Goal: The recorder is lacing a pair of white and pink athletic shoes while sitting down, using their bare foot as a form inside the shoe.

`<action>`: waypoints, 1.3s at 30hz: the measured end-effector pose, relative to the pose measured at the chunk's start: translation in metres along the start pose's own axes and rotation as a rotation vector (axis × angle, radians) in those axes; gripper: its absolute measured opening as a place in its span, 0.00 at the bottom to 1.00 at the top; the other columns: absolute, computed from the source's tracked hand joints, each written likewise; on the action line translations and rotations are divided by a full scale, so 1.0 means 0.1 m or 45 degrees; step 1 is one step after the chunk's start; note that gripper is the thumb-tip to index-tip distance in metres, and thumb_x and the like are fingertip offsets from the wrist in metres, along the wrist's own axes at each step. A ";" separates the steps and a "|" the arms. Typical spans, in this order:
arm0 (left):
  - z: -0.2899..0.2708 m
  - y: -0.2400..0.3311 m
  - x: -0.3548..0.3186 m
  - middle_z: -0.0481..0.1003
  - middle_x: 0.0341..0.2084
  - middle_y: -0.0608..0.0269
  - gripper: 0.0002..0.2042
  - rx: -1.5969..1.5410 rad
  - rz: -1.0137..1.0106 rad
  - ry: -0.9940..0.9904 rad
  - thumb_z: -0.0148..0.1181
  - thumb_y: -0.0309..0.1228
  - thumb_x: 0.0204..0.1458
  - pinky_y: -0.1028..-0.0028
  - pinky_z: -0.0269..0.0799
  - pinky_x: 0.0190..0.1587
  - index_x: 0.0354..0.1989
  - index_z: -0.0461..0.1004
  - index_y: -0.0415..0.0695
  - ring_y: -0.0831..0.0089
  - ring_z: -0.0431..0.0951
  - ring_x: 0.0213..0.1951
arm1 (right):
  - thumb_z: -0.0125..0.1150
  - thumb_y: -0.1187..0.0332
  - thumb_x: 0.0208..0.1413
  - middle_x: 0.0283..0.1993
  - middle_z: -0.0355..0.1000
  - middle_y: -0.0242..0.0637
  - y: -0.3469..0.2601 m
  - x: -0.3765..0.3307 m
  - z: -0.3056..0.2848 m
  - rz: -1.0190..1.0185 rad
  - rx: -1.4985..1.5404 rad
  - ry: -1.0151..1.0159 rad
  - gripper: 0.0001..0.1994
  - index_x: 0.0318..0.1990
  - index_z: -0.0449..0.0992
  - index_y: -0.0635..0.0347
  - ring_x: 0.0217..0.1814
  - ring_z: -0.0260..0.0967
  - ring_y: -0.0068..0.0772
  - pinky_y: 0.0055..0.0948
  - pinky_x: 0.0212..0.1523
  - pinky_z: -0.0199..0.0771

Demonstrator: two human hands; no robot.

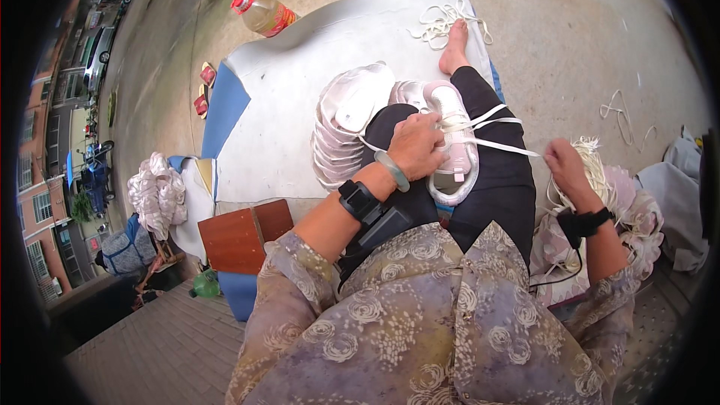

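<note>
A pale pink and white sneaker [452, 116] lies across my lap, its toe away from me. White shoelaces [491, 126] are threaded partway through it and cross over its right side. My left hand [417, 145] is closed at the shoe's left edge, fingers curled around a lace; a strand trails out to its left. My right hand [568, 169] is to the right of the shoe, fingers pinched on the end of a lace stretched from the eyelets. Left of my leg, a row of nested pale shoes [337, 139] rests on the white sheet.
More white laces [442, 24] lie by my bare foot. A lace bundle [589, 161] and pale shoes [626, 214] are at my right. At left are a shoe pile [157, 193] and a brown board [238, 240]. A red-capped bottle [262, 15] stands beyond the white sheet [285, 90].
</note>
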State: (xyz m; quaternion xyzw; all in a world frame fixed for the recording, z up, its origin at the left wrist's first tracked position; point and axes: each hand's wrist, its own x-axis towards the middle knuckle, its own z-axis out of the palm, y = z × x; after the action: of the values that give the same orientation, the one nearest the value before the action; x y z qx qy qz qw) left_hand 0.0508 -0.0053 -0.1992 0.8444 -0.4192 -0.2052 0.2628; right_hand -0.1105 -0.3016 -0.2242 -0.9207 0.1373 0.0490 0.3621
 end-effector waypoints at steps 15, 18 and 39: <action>-0.04 -0.26 0.04 0.73 0.36 0.53 0.10 -0.088 -0.182 0.234 0.46 0.19 0.34 0.65 0.65 0.46 0.27 0.71 0.42 0.54 0.70 0.41 | 0.48 0.70 0.50 0.21 0.63 0.35 -0.48 0.29 0.38 -0.609 -0.200 -0.030 0.06 0.23 0.66 0.55 0.28 0.64 0.40 0.36 0.35 0.57; 0.02 -0.31 0.07 0.73 0.32 0.53 0.11 -0.045 -0.199 0.210 0.46 0.19 0.35 0.63 0.65 0.44 0.29 0.71 0.41 0.53 0.70 0.39 | 0.53 0.74 0.46 0.22 0.62 0.37 0.00 0.03 0.03 -0.527 -0.229 0.106 0.03 0.30 0.70 0.56 0.28 0.62 0.41 0.35 0.40 0.59; 0.23 -0.61 0.58 0.76 0.26 0.56 0.13 -0.158 -0.489 -0.017 0.54 0.28 0.42 0.66 0.70 0.33 0.39 0.70 0.40 0.64 0.77 0.30 | 0.53 0.76 0.45 0.24 0.62 0.36 -0.10 -0.16 0.03 -0.520 -0.323 0.184 0.05 0.31 0.68 0.58 0.31 0.63 0.40 0.40 0.45 0.61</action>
State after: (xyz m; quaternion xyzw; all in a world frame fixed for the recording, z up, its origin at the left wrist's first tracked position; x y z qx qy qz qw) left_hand 0.1073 -0.0278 -0.2615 0.8896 -0.2387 -0.2828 0.2676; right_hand -0.1231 -0.2890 -0.2167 -0.9686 -0.0332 -0.0741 0.2352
